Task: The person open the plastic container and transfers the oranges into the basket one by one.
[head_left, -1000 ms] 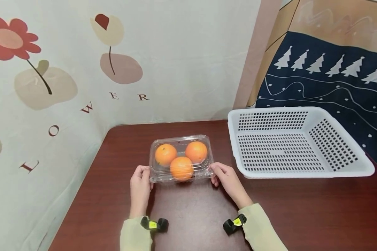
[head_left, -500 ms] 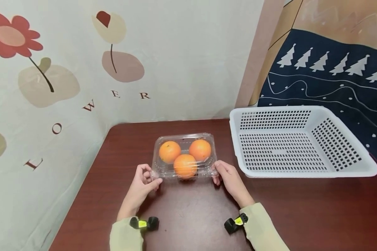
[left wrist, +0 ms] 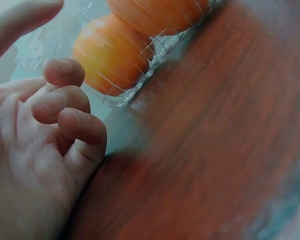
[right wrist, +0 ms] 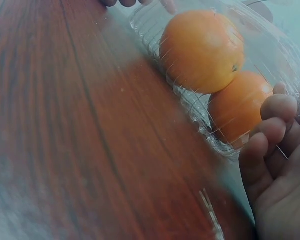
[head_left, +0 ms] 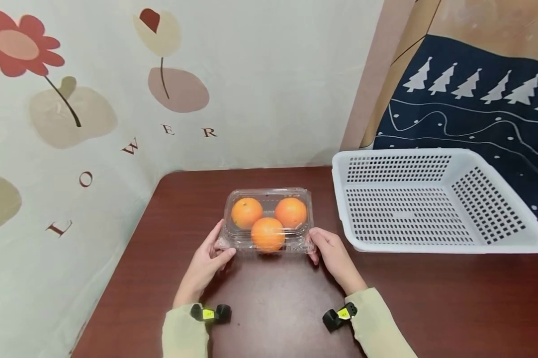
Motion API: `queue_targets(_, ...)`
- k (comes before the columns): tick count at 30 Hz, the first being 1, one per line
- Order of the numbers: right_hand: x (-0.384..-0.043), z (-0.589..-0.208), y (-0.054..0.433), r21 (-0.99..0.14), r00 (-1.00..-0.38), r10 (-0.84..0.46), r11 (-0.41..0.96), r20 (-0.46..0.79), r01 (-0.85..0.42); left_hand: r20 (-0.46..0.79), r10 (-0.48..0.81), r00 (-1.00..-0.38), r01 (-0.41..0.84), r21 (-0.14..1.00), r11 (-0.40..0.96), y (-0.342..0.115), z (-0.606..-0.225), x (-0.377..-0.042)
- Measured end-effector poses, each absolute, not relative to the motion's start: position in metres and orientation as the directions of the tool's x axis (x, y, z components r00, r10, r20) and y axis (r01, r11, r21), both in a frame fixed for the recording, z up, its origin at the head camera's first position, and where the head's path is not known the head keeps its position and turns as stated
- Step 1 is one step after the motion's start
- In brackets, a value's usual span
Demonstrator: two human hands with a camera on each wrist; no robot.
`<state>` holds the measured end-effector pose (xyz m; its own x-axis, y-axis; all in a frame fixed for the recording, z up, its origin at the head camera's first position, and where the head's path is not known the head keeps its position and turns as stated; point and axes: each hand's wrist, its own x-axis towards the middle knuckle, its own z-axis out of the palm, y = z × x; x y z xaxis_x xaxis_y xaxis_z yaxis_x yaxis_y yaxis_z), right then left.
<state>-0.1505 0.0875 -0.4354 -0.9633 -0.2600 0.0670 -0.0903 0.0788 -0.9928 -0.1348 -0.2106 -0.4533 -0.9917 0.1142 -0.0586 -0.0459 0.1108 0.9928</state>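
A clear plastic clamshell box (head_left: 268, 192) with three oranges inside lies on the table before me, its lid down. One orange (head_left: 268, 234) is at the front middle; the others sit behind it to either side. My left hand (head_left: 205, 262) holds the box's front left corner, thumb at the front edge and index finger along the side. At the front right corner, my right hand (head_left: 333, 254) grips with the thumb on top and fingers curled below. The left wrist view shows several curled fingers beside an orange (left wrist: 110, 56). In the right wrist view, fingertips (right wrist: 279, 108) overlap the box's end.
To the right stands a white perforated plastic basket (head_left: 403, 248), close to my right hand. The dark red-brown table (head_left: 269, 308) meets a pale flower-printed cloth (head_left: 269, 99) at the back. A navy cloth with white trees (head_left: 470, 114) hangs behind the basket.
My left hand has loosened, turned outward and taken a fresh hold on the box's left corner, with the index finger now along the side. The right hand keeps its hold.
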Motion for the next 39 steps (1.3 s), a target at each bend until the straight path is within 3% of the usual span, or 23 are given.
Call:
queue_targets(8,-0.151,-0.439,0.088,-0.996,-0.960,-0.272,0.050,0.061,-0.077,-0.039,0.111,-0.993,-0.022,0.988,0.155,-0.209,-0.455,-0.135)
queue_targets(18,-0.161,-0.465,0.089,-0.996,-0.946,-0.313,-0.019,0.088,-0.087,-0.023,0.158,-0.987,-0.004,0.993,0.117,-0.211,-0.450,-0.134)
queue_targets(27,-0.160,-0.466,0.089,-0.995,-0.944,-0.325,-0.092,0.059,-0.030,-0.121,0.131,-0.984,-0.106,0.987,0.120,-0.204,-0.442,-0.135)
queue_targets(39,-0.158,-0.463,0.088,-0.993,-0.953,-0.298,-0.117,0.053,-0.018,-0.023,0.012,-1.000,-0.021,0.987,0.157,-0.200,-0.434,-0.135)
